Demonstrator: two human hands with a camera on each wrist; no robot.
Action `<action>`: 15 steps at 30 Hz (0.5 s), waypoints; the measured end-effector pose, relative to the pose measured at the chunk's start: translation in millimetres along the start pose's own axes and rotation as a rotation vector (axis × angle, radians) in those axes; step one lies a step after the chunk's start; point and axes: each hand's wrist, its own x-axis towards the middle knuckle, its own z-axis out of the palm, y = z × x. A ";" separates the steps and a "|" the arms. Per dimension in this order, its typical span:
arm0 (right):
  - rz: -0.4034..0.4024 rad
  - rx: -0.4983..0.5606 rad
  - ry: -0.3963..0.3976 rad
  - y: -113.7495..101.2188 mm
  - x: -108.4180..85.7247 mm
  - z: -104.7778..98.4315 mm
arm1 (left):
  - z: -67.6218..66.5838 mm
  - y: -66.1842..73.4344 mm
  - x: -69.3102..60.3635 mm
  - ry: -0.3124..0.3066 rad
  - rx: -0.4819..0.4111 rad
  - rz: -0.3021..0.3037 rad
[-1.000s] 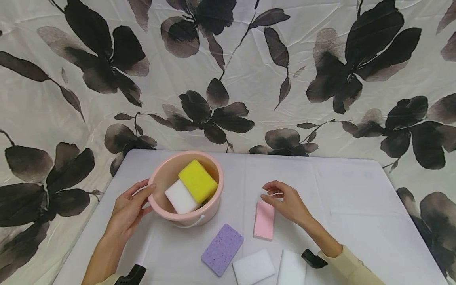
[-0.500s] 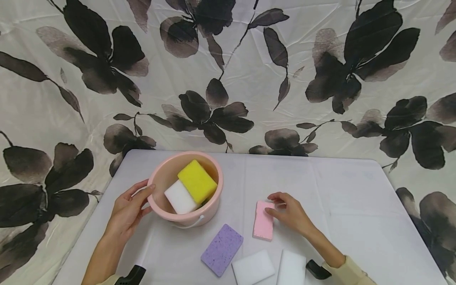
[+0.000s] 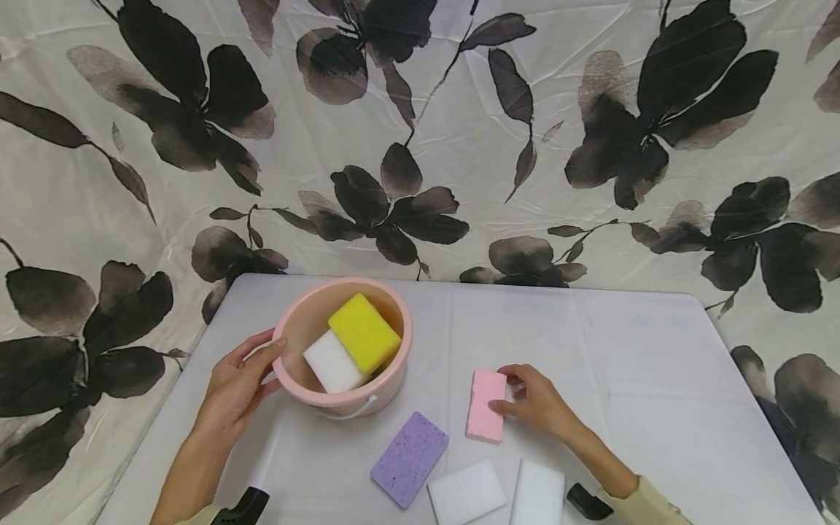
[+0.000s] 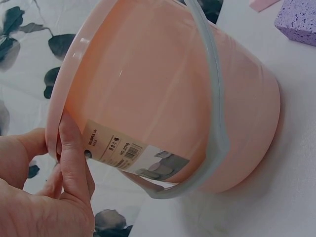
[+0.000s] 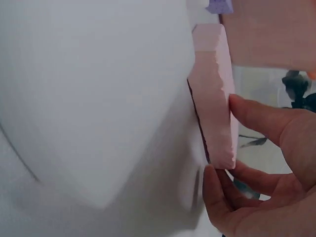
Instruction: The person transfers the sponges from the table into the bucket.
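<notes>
My left hand (image 3: pixel 232 390) grips the rim of a pink bucket (image 3: pixel 387 394), thumb over the edge and fingers beneath it. In the left wrist view the bucket (image 4: pixel 143 64) shows its label (image 4: pixel 121 148) and pale handle (image 4: pixel 216 98). A yellow sponge (image 3: pixel 364 334) and a white sponge (image 3: pixel 333 362) lie inside the bucket. My right hand (image 3: pixel 541 405) pinches a pink sponge (image 3: pixel 484 408) lying on the table. In the right wrist view the thumb is on one face of the pink sponge (image 5: pixel 212 94), and other fingertips are at its end.
A purple speckled sponge (image 3: pixel 410 459) lies in front of the bucket. Two white sponges, one tilted (image 3: pixel 467 492) and one straighter (image 3: pixel 538 492), lie near the front edge of the white table (image 3: pixel 643 350). A floral cloth (image 3: pixel 420 109) hangs behind.
My right hand has moved down and slightly right, from above the pink sponge's far end to its right side, and now pinches it. The left hand and bucket have stayed put.
</notes>
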 end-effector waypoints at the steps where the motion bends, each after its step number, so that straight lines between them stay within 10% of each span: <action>1: -0.011 -0.003 0.003 -0.3 -0.1 0.1 | -0.1 0.1 0.0 0.000 -0.002 -0.005; 15: -0.033 0.183 0.031 -7.3 -0.5 -3.2 | 0.1 -0.1 -0.2 -0.004 -0.014 -0.006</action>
